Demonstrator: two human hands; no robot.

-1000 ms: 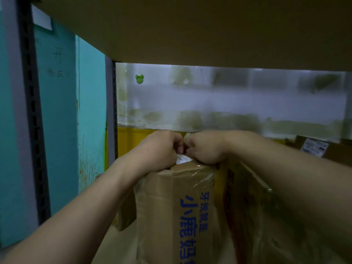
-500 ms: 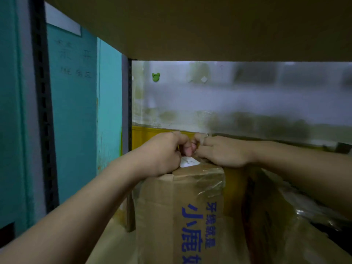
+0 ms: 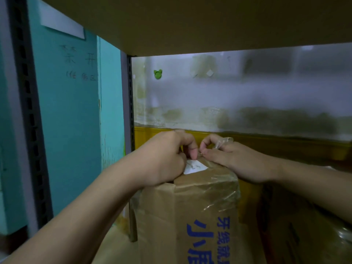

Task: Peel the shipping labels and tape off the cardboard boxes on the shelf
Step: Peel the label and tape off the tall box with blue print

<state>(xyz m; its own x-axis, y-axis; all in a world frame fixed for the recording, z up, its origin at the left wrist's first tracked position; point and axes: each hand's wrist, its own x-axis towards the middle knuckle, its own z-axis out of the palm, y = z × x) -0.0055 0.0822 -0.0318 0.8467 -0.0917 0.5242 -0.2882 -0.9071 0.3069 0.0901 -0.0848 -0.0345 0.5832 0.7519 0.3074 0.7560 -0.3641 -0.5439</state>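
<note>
Right hand [image 3: 234, 161] uncurled since earlier; it and left hand [image 3: 162, 159] pinch clear tape [image 3: 222, 142] atop cardboard box [image 3: 200, 206].

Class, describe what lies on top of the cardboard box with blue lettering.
A white label and glossy clear tape lie on the cardboard box. The left hand and right hand rest there, pinching tape between them. The hands cover the rest of the top.

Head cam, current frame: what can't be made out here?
Head view only:
- white label: partly under the left hand; print too small.
- left hand's grip: knuckles hide what it pinches.
- clear tape in the right hand: stuck end hidden behind fingers.
- blue lettering on the cardboard box: cut by bottom edge.
- right-side box: too dark, blurred.
</note>
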